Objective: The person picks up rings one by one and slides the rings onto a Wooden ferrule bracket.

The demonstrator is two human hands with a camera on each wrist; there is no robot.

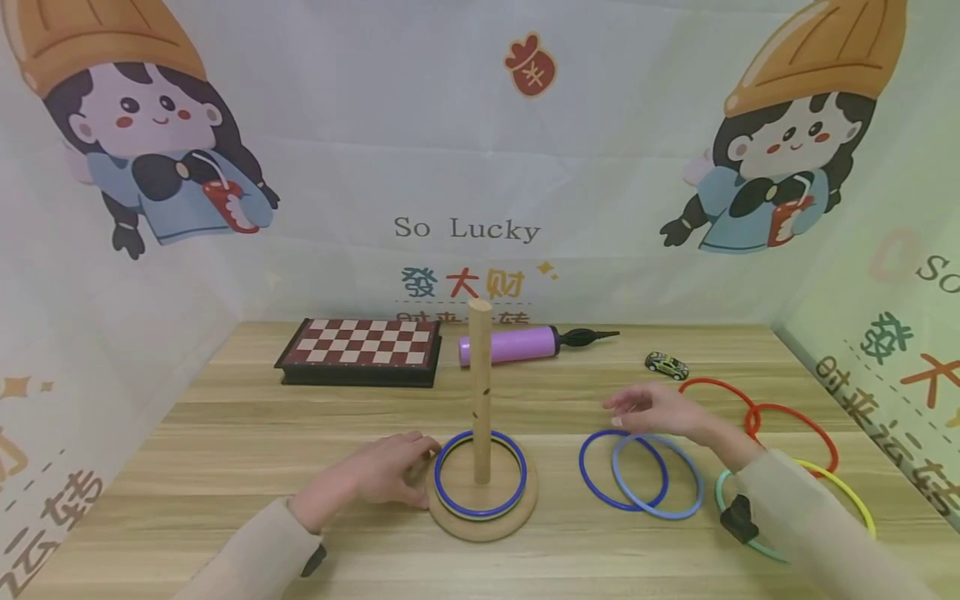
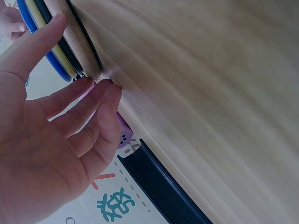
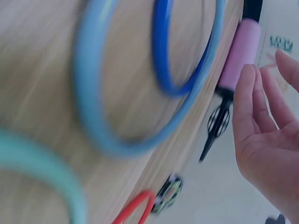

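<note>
Ring post attended by left hand; right hand empty

The wooden post (image 1: 482, 392) stands upright on its round base (image 1: 480, 531) at lower centre of the frame. A seated blue ring (image 1: 480, 514) lies flat around it over a yellow one (image 2: 58, 50); the post presumably keeps them from sliding off. At lower right, a loose blue ring (image 1: 582, 460) and a light-blue ring (image 1: 671, 517) overlap flat on the bench (image 1: 360, 550), probably set there for easy reach.

Left hand (image 1: 386, 468): fingers gently bent, thumb parted from them, appearing to touch the base's left edge, probably to steady it. No grip found. Right hand (image 1: 660, 410): fingers relaxed, thumb apart, holding nothing, above the loose pair's upper edge.
</note>
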